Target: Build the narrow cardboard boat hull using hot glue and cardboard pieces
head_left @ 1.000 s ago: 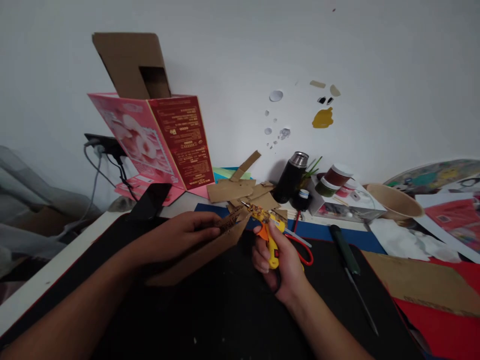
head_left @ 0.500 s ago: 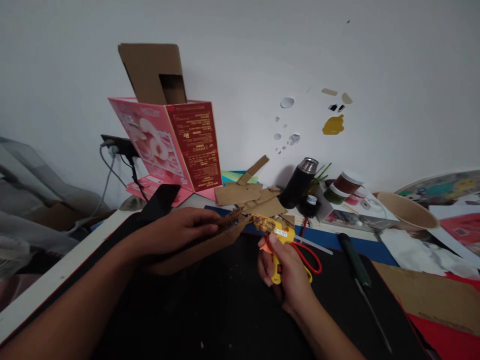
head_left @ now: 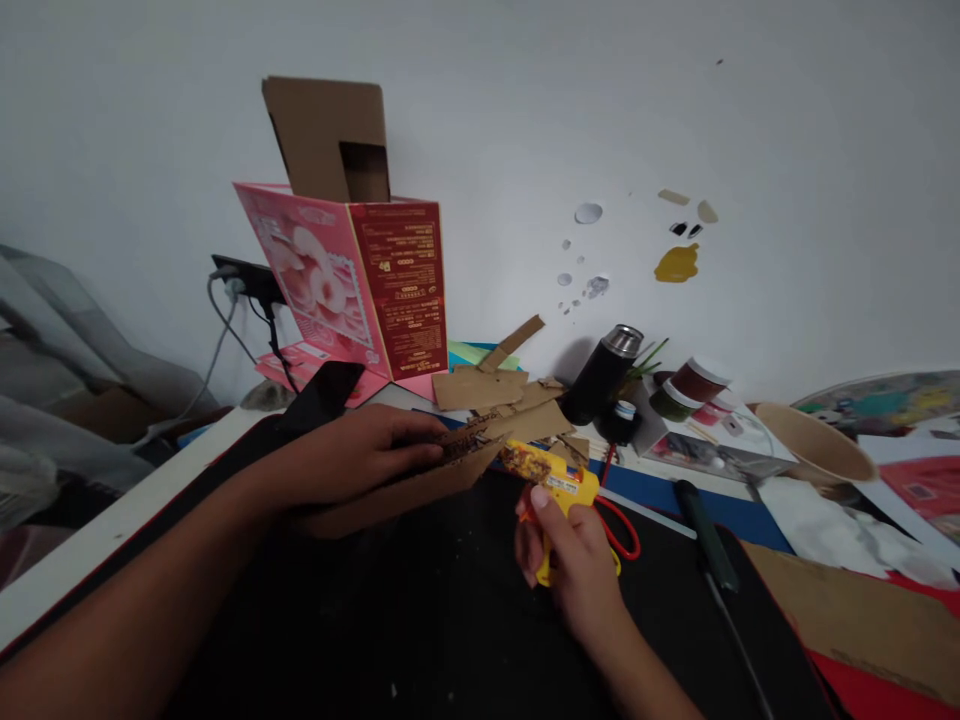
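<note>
A folded piece of brown cardboard [head_left: 420, 493] is held by my left hand [head_left: 367, 452], its fingers closed over the upper edge. My right hand [head_left: 566, 545] grips a yellow hot glue gun [head_left: 559, 478] by its handle. The gun's nozzle points left and lies close to the right end of the cardboard; whether they touch I cannot tell. From the back of the gun a pale glue stick [head_left: 652, 512] sticks out to the right. Behind the right hand shows a red loop [head_left: 621, 530], partly hidden, like a scissors handle.
Cardboard scraps [head_left: 480, 388] lie behind the hands. A pink and red box [head_left: 401, 290] stands at back left, near a dark phone [head_left: 326, 390]. A black thermos [head_left: 604, 375], paint jars [head_left: 699, 380] and a green-handled tool [head_left: 709, 540] are to the right.
The glue gun has shifted slightly right and down relative to the cardboard, with its nozzle a little lower. The whole view has turned slightly. Both hands keep their holds.
</note>
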Demonstrator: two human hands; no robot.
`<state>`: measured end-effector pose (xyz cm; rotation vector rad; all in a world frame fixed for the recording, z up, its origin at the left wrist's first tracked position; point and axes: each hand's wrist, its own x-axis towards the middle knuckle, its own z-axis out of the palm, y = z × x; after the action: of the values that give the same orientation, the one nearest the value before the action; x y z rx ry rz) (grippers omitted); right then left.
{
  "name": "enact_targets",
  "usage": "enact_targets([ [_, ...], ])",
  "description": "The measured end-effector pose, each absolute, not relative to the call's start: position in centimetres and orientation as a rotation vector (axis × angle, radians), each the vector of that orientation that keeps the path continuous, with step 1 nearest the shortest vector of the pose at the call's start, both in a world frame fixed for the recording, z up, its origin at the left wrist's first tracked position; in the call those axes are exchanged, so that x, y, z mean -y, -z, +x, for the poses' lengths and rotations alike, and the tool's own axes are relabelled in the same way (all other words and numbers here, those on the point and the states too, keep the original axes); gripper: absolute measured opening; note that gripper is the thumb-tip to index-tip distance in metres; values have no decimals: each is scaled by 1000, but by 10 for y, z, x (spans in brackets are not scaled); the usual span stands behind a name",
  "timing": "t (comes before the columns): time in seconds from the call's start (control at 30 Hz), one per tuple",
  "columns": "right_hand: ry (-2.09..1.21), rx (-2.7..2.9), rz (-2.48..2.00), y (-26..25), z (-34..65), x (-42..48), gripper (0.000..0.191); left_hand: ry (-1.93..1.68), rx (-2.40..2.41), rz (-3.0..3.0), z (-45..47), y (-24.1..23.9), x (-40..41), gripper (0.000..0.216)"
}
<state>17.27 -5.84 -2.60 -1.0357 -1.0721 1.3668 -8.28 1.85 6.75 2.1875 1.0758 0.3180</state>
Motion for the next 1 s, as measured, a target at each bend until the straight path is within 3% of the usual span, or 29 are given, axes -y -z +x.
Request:
enact_targets([
  [0.37,-1204,1229,-1244,23,175,65,72,-348,-1069,2261,-88,-70,-16,32],
  [1.0,-1140,1218,-1251,22,167,73,71,-313,-1007,2210,-95,-76,-16,34],
])
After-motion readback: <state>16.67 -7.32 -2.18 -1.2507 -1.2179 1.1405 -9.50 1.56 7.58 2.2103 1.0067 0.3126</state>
